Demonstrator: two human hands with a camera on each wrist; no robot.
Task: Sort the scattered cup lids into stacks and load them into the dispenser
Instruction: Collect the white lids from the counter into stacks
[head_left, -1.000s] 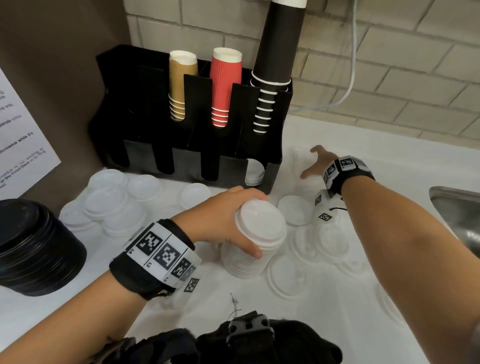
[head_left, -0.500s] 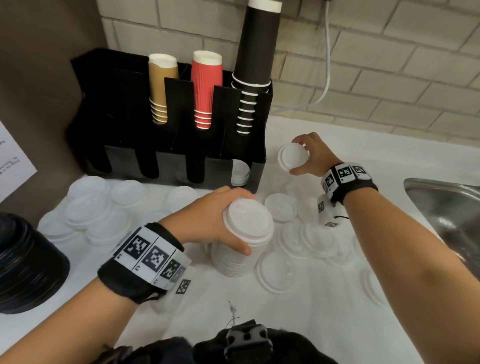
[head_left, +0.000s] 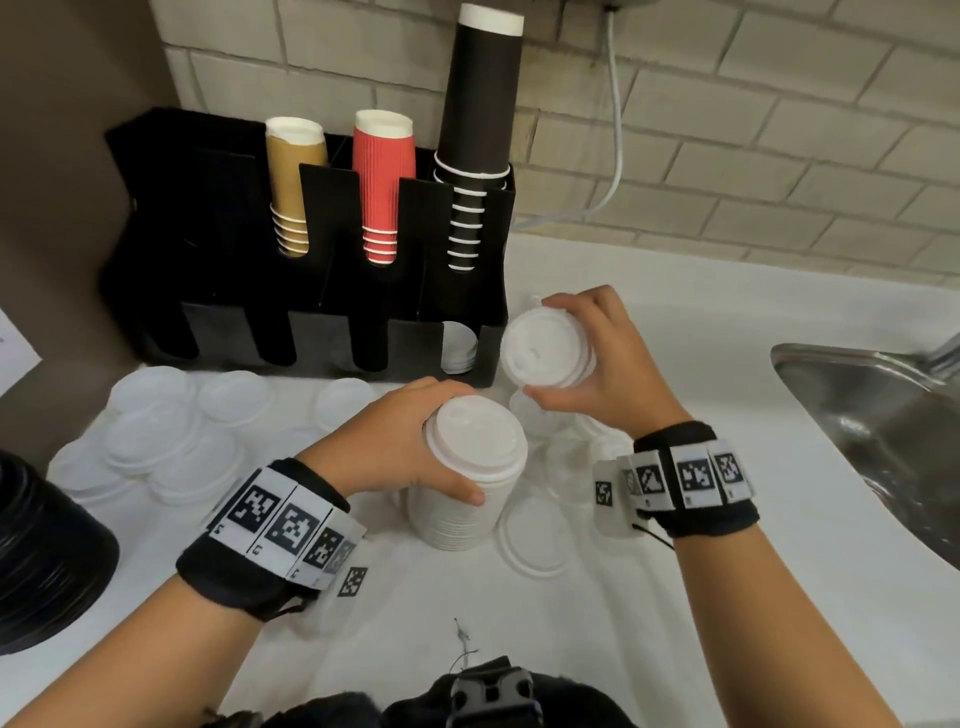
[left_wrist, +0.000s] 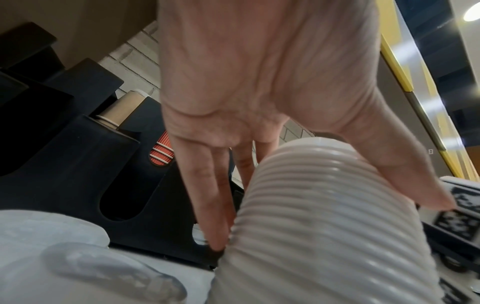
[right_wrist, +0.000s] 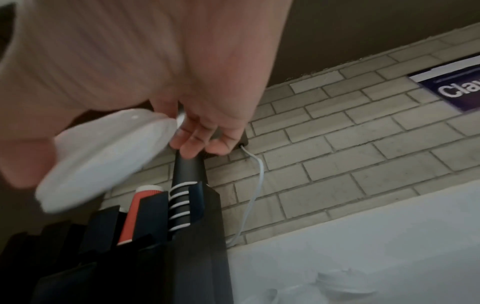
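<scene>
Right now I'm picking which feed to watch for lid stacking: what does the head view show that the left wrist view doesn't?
Only the head view shows the right hand holding a white lid, the loose lids and the sink. Only the left wrist view shows the stack's ribbed side close up. Both show the left hand gripping the lid stack and the black dispenser.

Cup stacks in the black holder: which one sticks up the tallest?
The black paper cup stack at the holder's right end; it towers over the shorter red ribbed stack and brown stack.
</scene>
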